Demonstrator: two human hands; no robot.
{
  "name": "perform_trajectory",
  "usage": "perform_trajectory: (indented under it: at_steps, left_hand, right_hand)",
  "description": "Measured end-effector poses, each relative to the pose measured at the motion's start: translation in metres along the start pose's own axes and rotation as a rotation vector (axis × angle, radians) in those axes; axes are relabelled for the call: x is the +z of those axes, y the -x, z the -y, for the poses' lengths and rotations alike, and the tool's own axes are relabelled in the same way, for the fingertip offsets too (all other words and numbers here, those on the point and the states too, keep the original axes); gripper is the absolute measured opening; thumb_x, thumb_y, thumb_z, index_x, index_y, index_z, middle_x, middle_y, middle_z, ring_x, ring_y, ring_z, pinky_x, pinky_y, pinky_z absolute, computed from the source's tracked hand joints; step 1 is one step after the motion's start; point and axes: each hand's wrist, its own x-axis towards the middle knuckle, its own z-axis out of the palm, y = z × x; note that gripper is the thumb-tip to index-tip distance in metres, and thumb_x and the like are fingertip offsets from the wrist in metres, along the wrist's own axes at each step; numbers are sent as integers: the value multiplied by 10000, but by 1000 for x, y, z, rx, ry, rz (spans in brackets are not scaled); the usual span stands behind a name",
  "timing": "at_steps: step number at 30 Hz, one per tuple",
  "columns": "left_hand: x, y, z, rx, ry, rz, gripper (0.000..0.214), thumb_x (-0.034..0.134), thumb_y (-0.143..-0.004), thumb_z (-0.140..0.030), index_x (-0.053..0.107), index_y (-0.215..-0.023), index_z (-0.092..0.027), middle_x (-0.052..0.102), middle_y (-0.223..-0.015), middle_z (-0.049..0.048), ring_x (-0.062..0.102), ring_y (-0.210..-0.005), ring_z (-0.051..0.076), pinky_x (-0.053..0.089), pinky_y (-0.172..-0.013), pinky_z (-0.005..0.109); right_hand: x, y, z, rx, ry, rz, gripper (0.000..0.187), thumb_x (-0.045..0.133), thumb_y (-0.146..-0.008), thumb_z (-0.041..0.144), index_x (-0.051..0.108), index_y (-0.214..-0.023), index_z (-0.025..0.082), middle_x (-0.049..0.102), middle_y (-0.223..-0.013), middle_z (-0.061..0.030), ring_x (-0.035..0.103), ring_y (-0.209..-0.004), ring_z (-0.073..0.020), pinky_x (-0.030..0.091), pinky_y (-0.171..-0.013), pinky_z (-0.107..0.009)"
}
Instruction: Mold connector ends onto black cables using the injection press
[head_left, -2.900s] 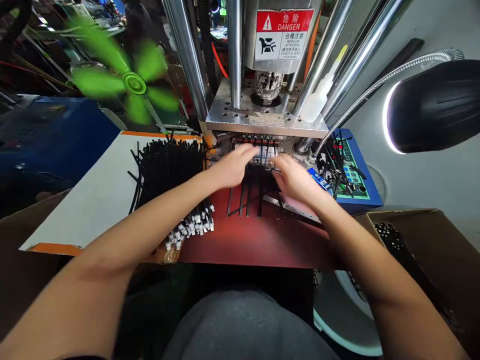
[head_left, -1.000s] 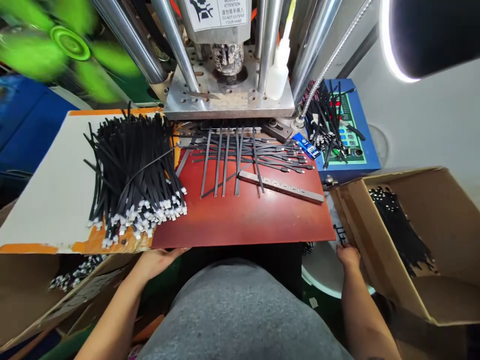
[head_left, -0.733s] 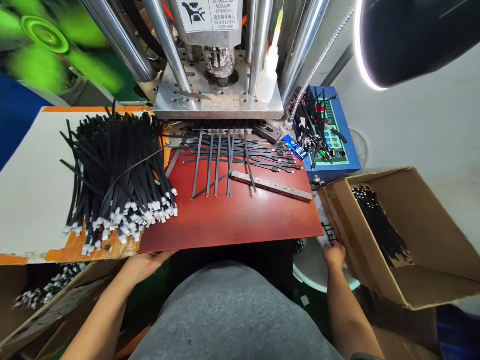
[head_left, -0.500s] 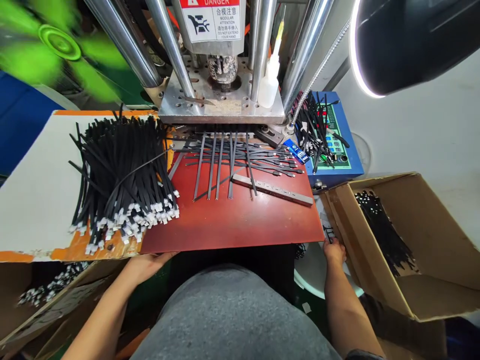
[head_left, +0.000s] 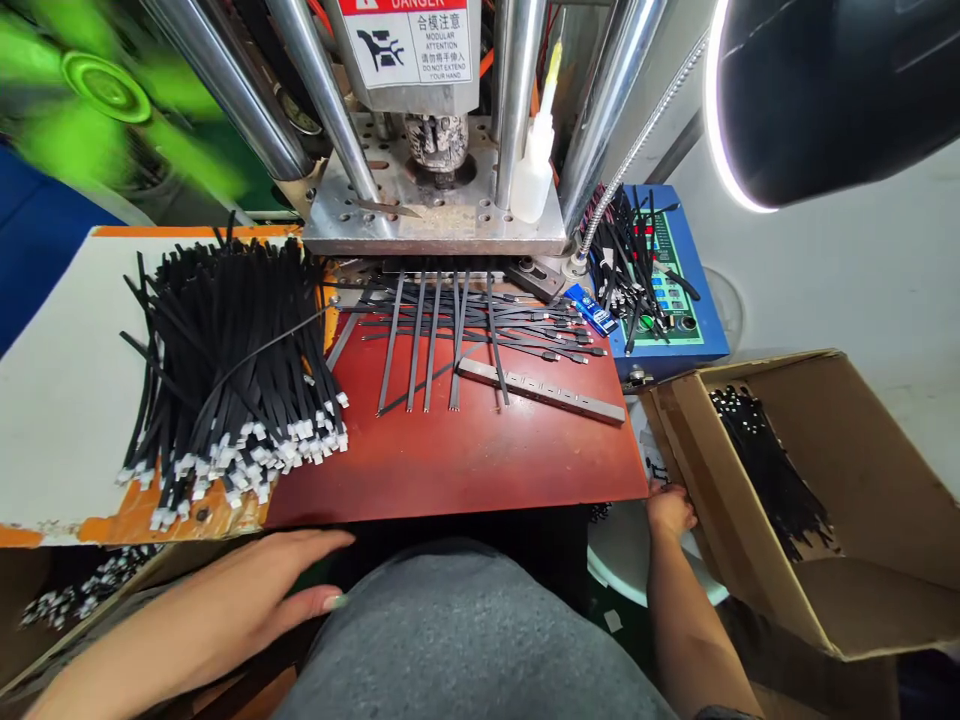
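My left hand (head_left: 255,585) is in front of the table's front edge, below the red mat (head_left: 480,465), thumb apart from the fingers and nothing in it. At the mat's front right corner my right hand (head_left: 672,510) is closed beside a cardboard box; its fingertips are largely hidden, and what they grip cannot be made out. Several flat black cables (head_left: 413,345) run from under the press plate (head_left: 442,243) onto the mat. Other cables with dark plugs (head_left: 551,355) lie crosswise beneath them. A slotted metal bar (head_left: 551,392) rests on the mat, under one cable.
A big bundle of black cables with white ends (head_left: 232,350) lies left. At right are a blue control box (head_left: 709,330) with cables on it and a cardboard box (head_left: 862,610) holding cables. A green fan (head_left: 105,85) spins back left; a lamp (head_left: 817,100) hangs upper right.
My left hand has come away from under the table's front edge, moving down and toward me, its fingers now in sight. My right hand stays nearly in place. The view has shifted slightly.
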Motion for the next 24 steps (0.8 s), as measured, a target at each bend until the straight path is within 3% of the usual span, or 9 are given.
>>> perform_trajectory:
  at_steps: [3, 8, 11, 13, 16, 18, 19, 21, 24]
  left_hand:
    - [-41, -38, -40, 211, -51, -7, 362, 585, -941, -433, 632, -1287, -336, 698, -1225, 3, 696, -1050, 201, 582, -894, 316]
    - [-62, -153, -90, 400, -382, -352, 428, 625, -922, -275, 589, -1315, -110, 610, -1333, 156, 542, -1262, 338, 445, -1066, 517]
    - [-56, -201, -100, 431, -503, -407, 324, 551, -938, -148, 621, -1248, -81, 661, -1243, 160, 487, -1322, 359, 335, -1129, 594]
    - [-51, -213, -102, 480, -499, -417, 282, 456, -964, -96, 652, -1167, -99, 709, -1117, 131, 563, -1243, 307, 328, -1136, 576]
    - [-45, -204, -104, 543, -441, -463, 255, 428, -965, -87, 660, -1064, -121, 721, -971, 97, 661, -1027, 237, 358, -1114, 534]
    - [-38, -184, -102, 555, -402, -509, 211, 450, -950, -88, 651, -1000, -130, 709, -886, 76, 672, -923, 214, 372, -1094, 522]
    - [-33, -171, -99, 554, -381, -526, 188, 464, -943, -89, 643, -977, -135, 702, -857, 66, 671, -895, 208, 379, -1083, 514]
    - [-20, -141, -90, 533, -330, -560, 149, 489, -943, -103, 630, -971, -144, 695, -828, 49, 666, -869, 199, 392, -1056, 498]
    - [-4, -96, -70, 435, -250, -632, 124, 507, -970, -141, 612, -1032, -158, 705, -844, 28, 657, -825, 172, 411, -1011, 462]
  right_hand:
    - [-6, 11, 2, -15, -51, -8, 304, 596, -963, 416, 627, -1074, 136, 649, -1012, -58, 628, -934, -192, 513, -894, -414]
    - [-25, 52, 2, -225, -213, -77, 183, 599, -881, 292, 655, -829, 126, 654, -811, -88, 627, -827, -227, 495, -818, -387]
    - [-67, 67, 7, -321, -341, -195, 287, 515, -855, 344, 649, -734, 120, 655, -781, -162, 625, -822, -295, 494, -778, -420]
    - [-114, 74, 22, -359, -427, -306, 387, 428, -896, 394, 673, -871, 96, 670, -884, -188, 627, -895, -308, 496, -820, -439]
    - [-197, 96, 69, -634, -546, -387, 424, 412, -953, 455, 634, -1176, 171, 647, -1183, -120, 590, -1113, -239, 460, -981, -376]
    - [-242, 123, 109, -1196, -529, -255, 406, 526, -940, 425, 606, -1265, 196, 613, -1263, -121, 543, -1196, -261, 421, -1041, -422]
    - [-258, 138, 127, -1384, -461, -192, 375, 564, -938, 403, 613, -1254, 208, 621, -1245, -115, 541, -1180, -267, 418, -1037, -438]
    - [-275, 168, 156, -1611, -356, -105, 295, 576, -955, 346, 638, -1194, 184, 649, -1138, -121, 564, -1074, -270, 453, -953, -442]
    - [-282, 205, 182, -1750, -218, 32, 205, 582, -960, 297, 666, -1082, 155, 662, -991, -113, 578, -910, -252, 481, -801, -399]
